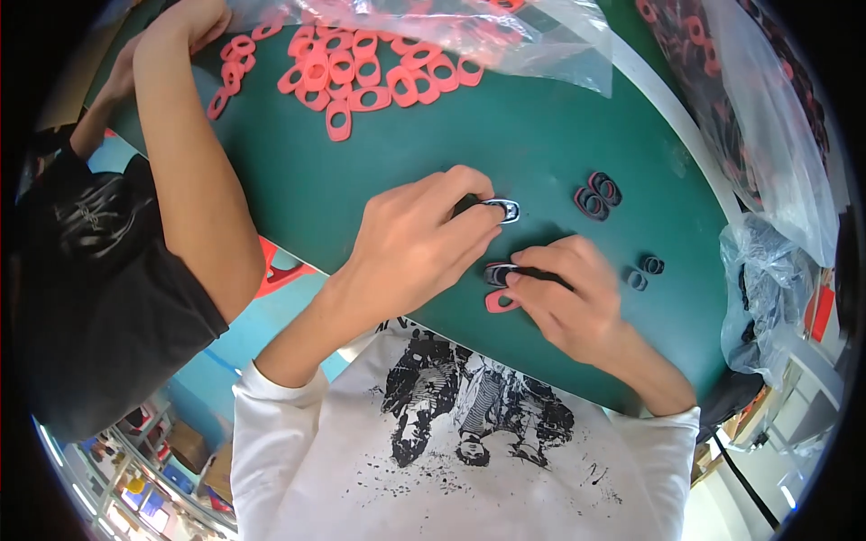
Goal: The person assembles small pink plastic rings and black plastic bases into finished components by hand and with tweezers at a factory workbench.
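Observation:
My left hand (417, 225) is closed in a pinch around a small oval piece (510, 211) with a pale silvery rim and dark inside. Something dark shows under its curled fingers; I cannot tell whether it is part of that piece. Just below and to the right, my right hand (577, 299) pinches a black oval piece (497, 274) between thumb and fingertips. A dark strip shows between its fingers, its kind unclear. Against the black piece, on the near side, is a pink oval ring (501, 302); whether the fingers also grip it is hidden.
Several pink oval rings (338, 120) lie spread on the green table (307, 194), partly under clear plastic (577, 54). To the right are dark red-edged rings (592, 204) and small dark rings (637, 280). Another person's arm (203, 171) reaches in at left; plastic bags (767, 117) line the right.

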